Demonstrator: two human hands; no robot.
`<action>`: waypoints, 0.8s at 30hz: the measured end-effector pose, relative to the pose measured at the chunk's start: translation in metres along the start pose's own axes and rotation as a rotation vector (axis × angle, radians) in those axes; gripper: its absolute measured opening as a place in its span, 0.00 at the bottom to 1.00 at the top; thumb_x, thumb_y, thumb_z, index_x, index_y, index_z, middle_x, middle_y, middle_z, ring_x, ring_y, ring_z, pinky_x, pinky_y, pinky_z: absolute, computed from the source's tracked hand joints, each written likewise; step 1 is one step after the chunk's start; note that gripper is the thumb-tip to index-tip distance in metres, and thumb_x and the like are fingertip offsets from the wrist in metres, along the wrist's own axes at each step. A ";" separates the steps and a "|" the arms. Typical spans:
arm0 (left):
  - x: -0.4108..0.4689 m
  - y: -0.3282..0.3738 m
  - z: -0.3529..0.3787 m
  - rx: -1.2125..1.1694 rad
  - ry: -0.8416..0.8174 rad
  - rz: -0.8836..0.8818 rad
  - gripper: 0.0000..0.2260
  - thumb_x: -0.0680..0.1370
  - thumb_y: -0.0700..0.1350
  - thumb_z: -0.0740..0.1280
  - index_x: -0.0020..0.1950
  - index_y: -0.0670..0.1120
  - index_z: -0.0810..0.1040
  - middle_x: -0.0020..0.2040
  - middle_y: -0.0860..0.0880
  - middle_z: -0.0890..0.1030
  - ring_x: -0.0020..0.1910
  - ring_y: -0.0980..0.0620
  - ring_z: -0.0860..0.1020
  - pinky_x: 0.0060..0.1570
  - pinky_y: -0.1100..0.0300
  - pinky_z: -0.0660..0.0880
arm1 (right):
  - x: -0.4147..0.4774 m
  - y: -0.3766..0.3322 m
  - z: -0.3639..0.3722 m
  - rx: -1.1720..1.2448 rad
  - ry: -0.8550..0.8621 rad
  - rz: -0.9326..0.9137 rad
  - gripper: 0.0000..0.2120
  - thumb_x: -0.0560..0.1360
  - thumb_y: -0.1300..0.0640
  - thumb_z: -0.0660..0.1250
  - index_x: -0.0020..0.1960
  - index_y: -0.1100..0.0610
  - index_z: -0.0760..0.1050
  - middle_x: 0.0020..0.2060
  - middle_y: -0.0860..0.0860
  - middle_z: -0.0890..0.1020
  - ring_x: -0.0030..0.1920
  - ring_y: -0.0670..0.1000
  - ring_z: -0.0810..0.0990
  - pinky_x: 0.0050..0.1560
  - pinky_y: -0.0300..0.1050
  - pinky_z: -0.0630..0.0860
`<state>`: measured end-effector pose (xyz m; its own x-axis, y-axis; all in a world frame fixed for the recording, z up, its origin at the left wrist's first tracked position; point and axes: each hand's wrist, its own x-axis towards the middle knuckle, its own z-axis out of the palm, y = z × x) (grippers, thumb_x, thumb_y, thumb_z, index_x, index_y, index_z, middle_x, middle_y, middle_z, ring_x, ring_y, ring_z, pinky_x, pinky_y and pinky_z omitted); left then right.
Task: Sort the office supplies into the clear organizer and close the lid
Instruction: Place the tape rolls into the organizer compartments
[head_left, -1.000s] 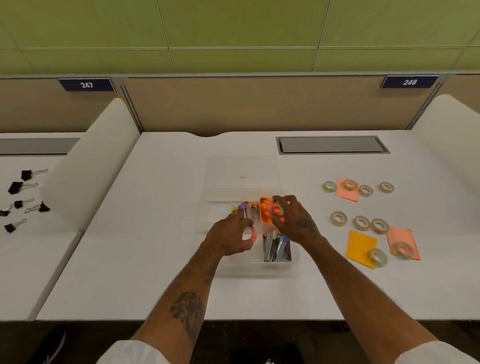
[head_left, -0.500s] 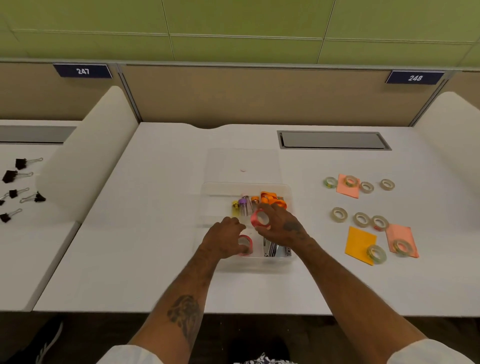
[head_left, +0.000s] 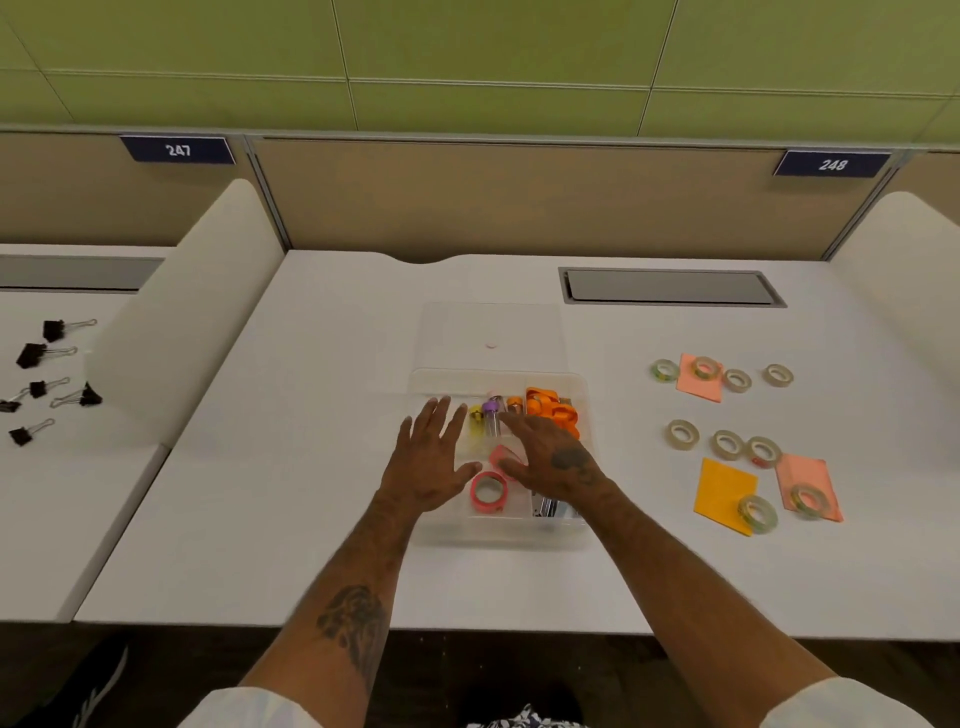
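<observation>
Sorting looks partly done: flat-fingered left hand and right hand hover empty over the clear plastic organizer, pale tape rolls outside, lid off.

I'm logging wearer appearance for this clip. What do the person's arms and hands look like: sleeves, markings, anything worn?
Bare hands, no gloves or watch. White sleeves leave the forearms bare. A dark tattoo marks the left forearm, another the back of the right hand; the left hand shows none clearly.
</observation>
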<state>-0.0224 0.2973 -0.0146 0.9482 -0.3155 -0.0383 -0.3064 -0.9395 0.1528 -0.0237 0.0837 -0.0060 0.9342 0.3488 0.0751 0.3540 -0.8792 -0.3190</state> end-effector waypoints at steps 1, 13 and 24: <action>0.000 0.000 0.001 0.013 0.012 -0.010 0.39 0.75 0.70 0.46 0.79 0.49 0.47 0.80 0.45 0.47 0.78 0.45 0.45 0.74 0.42 0.48 | -0.001 0.001 0.000 -0.014 0.026 0.004 0.32 0.77 0.40 0.60 0.75 0.53 0.60 0.71 0.56 0.69 0.70 0.58 0.67 0.67 0.57 0.69; 0.008 0.014 0.006 0.032 0.065 0.003 0.39 0.73 0.73 0.41 0.78 0.54 0.37 0.79 0.46 0.40 0.77 0.46 0.37 0.73 0.38 0.43 | -0.027 0.036 -0.006 -0.185 0.015 0.258 0.41 0.68 0.24 0.33 0.75 0.43 0.35 0.77 0.57 0.40 0.77 0.61 0.41 0.71 0.67 0.50; 0.050 0.101 0.008 0.004 0.035 0.183 0.41 0.73 0.74 0.41 0.79 0.51 0.47 0.79 0.42 0.49 0.78 0.40 0.48 0.72 0.35 0.51 | -0.077 0.101 -0.030 -0.148 0.041 0.445 0.40 0.70 0.26 0.34 0.77 0.44 0.42 0.77 0.57 0.42 0.77 0.60 0.42 0.72 0.66 0.49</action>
<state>-0.0062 0.1854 -0.0092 0.8790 -0.4762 0.0244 -0.4742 -0.8675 0.1503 -0.0587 -0.0418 -0.0156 0.9966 -0.0828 0.0000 -0.0813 -0.9783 -0.1907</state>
